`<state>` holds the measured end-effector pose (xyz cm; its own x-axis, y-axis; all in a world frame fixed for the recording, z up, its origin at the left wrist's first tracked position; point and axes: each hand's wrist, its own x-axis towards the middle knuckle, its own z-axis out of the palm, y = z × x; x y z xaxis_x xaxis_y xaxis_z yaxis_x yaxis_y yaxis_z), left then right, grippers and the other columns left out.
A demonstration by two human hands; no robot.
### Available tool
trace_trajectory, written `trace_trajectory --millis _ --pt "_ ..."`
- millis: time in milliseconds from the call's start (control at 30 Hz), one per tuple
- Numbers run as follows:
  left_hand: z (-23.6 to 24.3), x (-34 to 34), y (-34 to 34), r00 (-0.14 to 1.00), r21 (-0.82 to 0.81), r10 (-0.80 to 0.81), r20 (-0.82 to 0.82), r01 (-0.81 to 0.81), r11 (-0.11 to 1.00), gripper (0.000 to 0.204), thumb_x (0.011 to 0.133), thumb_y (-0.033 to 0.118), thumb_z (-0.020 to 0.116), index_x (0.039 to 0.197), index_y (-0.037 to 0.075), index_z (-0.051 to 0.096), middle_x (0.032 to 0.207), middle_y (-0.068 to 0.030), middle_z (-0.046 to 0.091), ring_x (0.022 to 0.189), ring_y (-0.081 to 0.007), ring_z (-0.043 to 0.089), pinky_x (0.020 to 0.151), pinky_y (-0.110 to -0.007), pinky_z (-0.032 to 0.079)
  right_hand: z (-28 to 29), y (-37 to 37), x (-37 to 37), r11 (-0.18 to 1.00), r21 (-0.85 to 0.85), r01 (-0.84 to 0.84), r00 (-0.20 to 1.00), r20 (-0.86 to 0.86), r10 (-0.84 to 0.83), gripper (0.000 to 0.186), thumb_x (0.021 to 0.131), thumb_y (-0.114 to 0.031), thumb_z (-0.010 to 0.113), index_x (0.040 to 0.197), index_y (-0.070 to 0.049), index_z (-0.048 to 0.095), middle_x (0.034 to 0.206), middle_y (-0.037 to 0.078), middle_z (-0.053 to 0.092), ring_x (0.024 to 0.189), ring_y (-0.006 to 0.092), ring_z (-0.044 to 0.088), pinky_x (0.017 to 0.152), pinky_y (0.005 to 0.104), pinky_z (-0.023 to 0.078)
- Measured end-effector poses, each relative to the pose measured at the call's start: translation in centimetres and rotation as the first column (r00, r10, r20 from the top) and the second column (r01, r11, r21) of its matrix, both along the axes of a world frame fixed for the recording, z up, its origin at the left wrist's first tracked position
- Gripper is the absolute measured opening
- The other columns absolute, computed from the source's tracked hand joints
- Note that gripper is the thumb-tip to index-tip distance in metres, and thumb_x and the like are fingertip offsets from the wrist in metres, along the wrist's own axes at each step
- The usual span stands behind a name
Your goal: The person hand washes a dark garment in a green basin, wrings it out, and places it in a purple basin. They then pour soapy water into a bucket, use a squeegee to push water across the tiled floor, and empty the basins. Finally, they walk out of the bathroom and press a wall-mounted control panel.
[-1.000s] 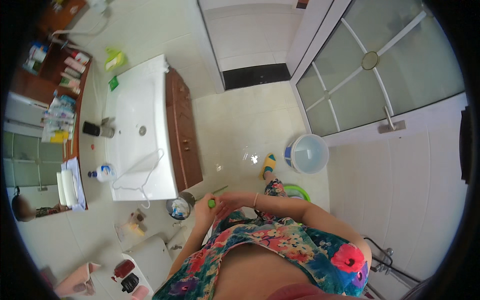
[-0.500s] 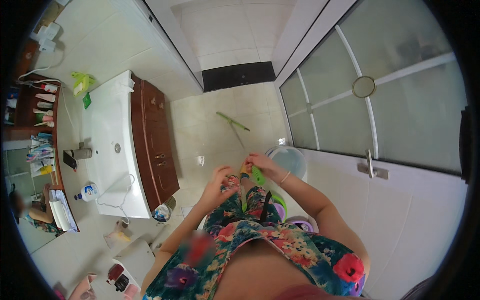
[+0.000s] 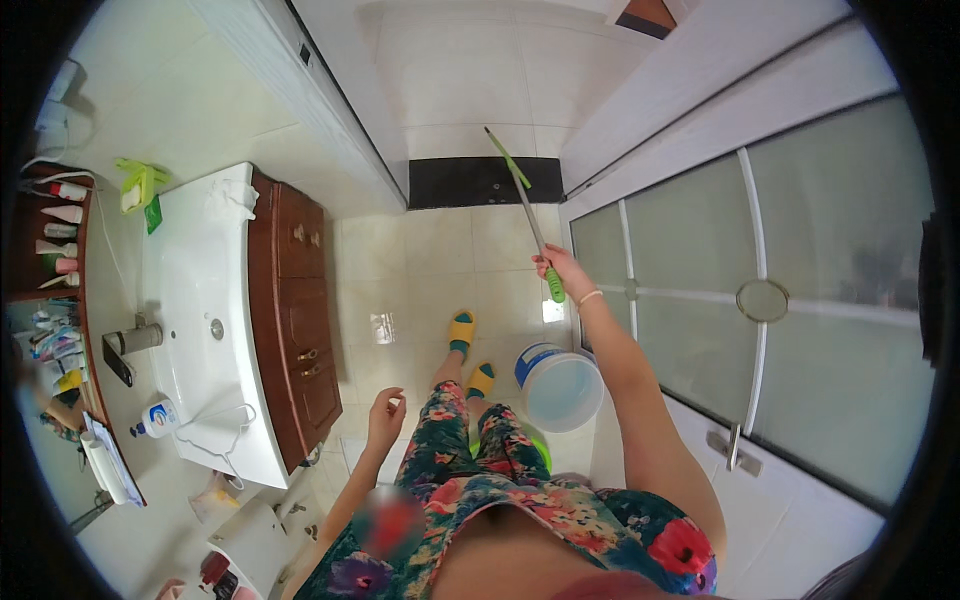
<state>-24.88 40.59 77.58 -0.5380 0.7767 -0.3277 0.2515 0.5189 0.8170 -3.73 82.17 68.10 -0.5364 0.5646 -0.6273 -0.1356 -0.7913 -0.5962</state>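
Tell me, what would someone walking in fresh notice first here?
Probably the long green-handled tool in the right hand, its green head over the black strip at the doorway. Next, the bright floral clothes low in the picture and the yellow slippers on the pale floor, with a white-and-blue bucket to their right.

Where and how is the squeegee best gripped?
Probably by the green handle, coming from the person's right: it is thicker than the thin shaft and points back toward the body, while the head reaches toward the doorway. The right hand holds the squeegee near the handle's upper end.
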Motion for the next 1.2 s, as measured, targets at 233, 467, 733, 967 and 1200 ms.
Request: trace_trajectory --millis 233,467,733,967,1200 --pt "-1.8 -4.3 0.8 0.999 -0.109 0.05 -0.016 -0.052 0.993 0.016 0.081 0.009 0.051 0.096 0.003 0.052 0.071 -0.0067 0.056 0.052 -0.0111 0.053 0.047 -0.023 0.043 -13.4 2.8 1.2 0.564 0.473 -0.677 0.546 0.837 -0.047 0.017 0.084 -0.013 0.036 0.088 -0.001 0.047 0.06 0.019 0.053 0.038 0.0265 0.05 0.036 0.0362 0.042" --pt "-1.6 -5.4 0.9 0.989 -0.139 0.146 0.006 -0.144 0.98 0.012 0.082 0.01 0.049 0.091 0.002 0.054 0.067 -0.0071 0.057 0.053 -0.0119 0.054 0.048 -0.024 0.044 -5.9 -9.1 4.3 0.469 0.405 -0.785 0.499 0.862 0.092 0.022 0.083 -0.019 0.039 0.085 0.0 0.051 0.074 0.024 0.056 0.07 0.0391 0.056 0.062 0.0463 0.044" --pt "-1.5 -4.0 3.8 0.973 -0.179 0.228 -0.028 -0.229 0.957 0.012 0.083 0.011 0.048 0.088 0.002 0.055 0.067 -0.0078 0.059 0.051 -0.0127 0.055 0.045 -0.024 0.044 -0.7 2.7 2.4 0.549 0.393 -0.738 0.539 0.832 0.13 0.026 0.084 -0.02 0.041 0.101 -0.004 0.052 0.068 0.02 0.057 0.065 0.0336 0.057 0.056 0.0418 0.044" --pt "-1.8 0.8 4.2 0.92 -0.308 0.392 -0.013 -0.377 0.874 0.012 0.083 0.011 0.048 0.085 0.001 0.055 0.065 -0.0074 0.059 0.049 -0.0125 0.055 0.044 -0.023 0.044 -7.1 26.6 -6.0 -0.001 0.206 -0.979 0.205 0.971 -0.123 0.027 0.082 -0.011 0.04 0.1 0.007 0.049 0.069 0.018 0.056 0.069 0.0278 0.059 0.06 0.0369 0.049" --pt "-1.7 5.5 3.5 0.874 -0.338 0.477 0.089 -0.424 0.84 0.014 0.083 0.01 0.045 0.086 0.001 0.056 0.064 -0.0081 0.06 0.047 -0.0116 0.055 0.043 -0.023 0.044 -8.5 25.2 -10.6 0.357 0.304 -0.883 0.35 0.934 0.07 0.026 0.079 -0.008 0.041 0.1 0.006 0.048 0.084 0.023 0.057 0.076 0.0348 0.058 0.065 0.0407 0.048"
